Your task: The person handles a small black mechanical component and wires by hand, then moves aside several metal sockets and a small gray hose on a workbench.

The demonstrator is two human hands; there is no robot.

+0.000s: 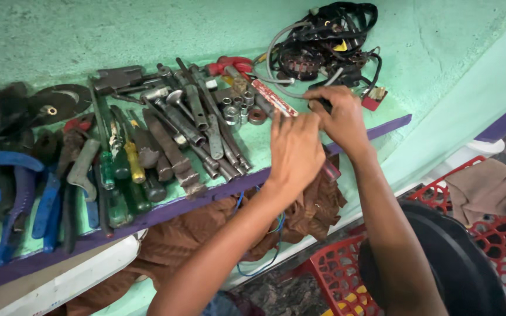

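- Reaching over a green-painted shelf with a purple front edge, both of the person's hands meet near its right end.
- The left hand lies palm down with its fingers curled forward, closed around the lower end of a long red-and-white striped tool handle that slants up to the left from under the fingers.
- The right hand sits just beside it, touching the left, with fingers bent around a small dark object; what that object is cannot be told.
- Just behind the right hand lies a tangled bundle of black and grey wires with connectors, and a small red plug rests at its lower right.
- Left of the striped handle stands a cluster of small round metal sockets, then a row of grey steel spanners and chisels lying slantwise.
- Farther left lie screwdrivers with green and yellow handles, then blue-handled pliers and a dark grinding disc.
- A crumpled brown cloth hangs below the shelf under the left forearm, with thin blue wire looped over it.
- A red plastic crate sits lower right, holding a black rounded object and a tan rag.
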